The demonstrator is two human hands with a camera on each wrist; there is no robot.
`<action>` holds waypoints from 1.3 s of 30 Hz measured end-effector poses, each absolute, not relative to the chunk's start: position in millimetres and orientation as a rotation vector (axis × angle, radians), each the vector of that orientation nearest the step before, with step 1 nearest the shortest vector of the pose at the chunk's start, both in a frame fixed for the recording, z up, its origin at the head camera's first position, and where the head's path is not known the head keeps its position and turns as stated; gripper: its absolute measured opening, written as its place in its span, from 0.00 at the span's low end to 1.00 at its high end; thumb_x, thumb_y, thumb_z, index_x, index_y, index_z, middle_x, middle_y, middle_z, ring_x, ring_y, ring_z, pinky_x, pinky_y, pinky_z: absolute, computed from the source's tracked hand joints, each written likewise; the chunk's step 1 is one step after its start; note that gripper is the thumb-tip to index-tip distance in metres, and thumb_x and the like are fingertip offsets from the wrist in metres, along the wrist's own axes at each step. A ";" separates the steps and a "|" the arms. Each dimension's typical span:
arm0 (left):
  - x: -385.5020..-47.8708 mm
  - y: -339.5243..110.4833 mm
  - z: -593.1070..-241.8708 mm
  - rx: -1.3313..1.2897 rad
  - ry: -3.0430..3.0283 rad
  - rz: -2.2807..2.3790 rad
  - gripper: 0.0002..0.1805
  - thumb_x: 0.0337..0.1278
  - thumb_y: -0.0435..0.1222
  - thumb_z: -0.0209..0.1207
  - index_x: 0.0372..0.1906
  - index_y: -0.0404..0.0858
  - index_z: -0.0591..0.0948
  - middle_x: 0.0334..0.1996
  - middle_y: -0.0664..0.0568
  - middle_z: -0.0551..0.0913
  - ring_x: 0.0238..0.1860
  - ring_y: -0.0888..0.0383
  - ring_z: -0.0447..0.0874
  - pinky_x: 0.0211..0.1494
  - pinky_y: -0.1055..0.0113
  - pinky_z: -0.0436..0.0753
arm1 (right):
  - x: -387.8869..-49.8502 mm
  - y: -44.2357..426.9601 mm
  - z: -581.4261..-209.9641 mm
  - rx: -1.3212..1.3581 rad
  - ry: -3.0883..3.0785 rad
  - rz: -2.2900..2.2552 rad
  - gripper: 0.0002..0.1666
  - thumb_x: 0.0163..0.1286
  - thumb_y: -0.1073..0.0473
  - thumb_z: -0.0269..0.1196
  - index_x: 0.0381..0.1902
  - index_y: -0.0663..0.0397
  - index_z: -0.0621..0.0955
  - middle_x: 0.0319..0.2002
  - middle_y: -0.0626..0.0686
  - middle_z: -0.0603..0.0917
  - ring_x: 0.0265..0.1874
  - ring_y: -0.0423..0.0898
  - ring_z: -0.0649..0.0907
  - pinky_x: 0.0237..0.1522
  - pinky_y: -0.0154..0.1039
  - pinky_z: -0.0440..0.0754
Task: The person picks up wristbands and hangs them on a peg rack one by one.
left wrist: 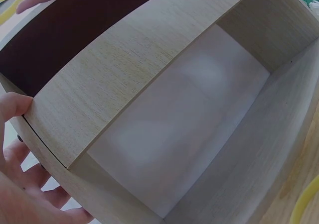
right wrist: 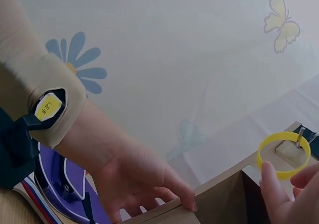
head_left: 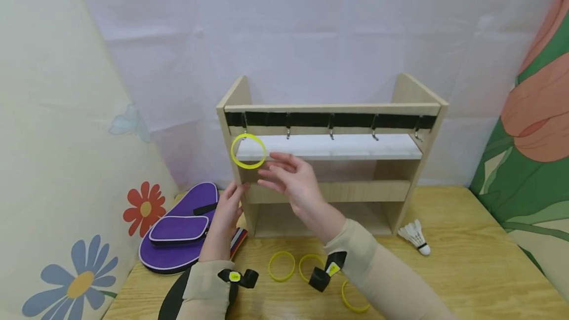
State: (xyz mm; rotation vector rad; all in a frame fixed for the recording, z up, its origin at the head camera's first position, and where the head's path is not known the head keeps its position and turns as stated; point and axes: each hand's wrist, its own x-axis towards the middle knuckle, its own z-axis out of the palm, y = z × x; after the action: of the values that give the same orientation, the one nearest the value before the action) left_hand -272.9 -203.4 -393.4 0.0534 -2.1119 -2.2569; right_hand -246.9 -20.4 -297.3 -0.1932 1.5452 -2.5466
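A yellow ring (head_left: 248, 167) hangs from the leftmost metal hook (head_left: 245, 121) on a wooden shelf unit (head_left: 329, 191). My right hand (head_left: 295, 181) is just right of this ring, its fingers loosely extended; in the right wrist view the fingertips overlap the ring's lower edge, and I cannot tell whether they touch it. My left hand (head_left: 227, 211) grips the unit's left side panel. In the left wrist view its thumb (left wrist: 17, 104) rests on the front edge, with the other fingers round the outer face.
Several more hooks line the black strip (head_left: 308, 119). Three yellow rings, one being the left ring (head_left: 282, 280), lie on the table (head_left: 471, 260). A shuttlecock (head_left: 415, 237) lies to the right. A purple racket case (head_left: 178, 233) leans at left.
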 end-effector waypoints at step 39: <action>-272.3 -202.9 -394.6 0.025 -2.096 -2.279 0.28 0.74 0.40 0.46 0.74 0.41 0.62 0.73 0.40 0.62 0.74 0.48 0.56 0.77 0.42 0.54 | -230.0 86.4 -384.1 -0.257 1.925 -2.207 0.25 0.71 0.68 0.58 0.65 0.70 0.70 0.46 0.58 0.84 0.38 0.46 0.87 0.42 0.43 0.88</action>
State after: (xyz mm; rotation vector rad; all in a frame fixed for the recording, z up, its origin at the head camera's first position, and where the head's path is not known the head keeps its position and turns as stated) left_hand -272.3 -202.9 -394.6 0.0247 -2.0956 -2.2787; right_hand -230.0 86.4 -384.1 -0.2566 1.9250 -2.2067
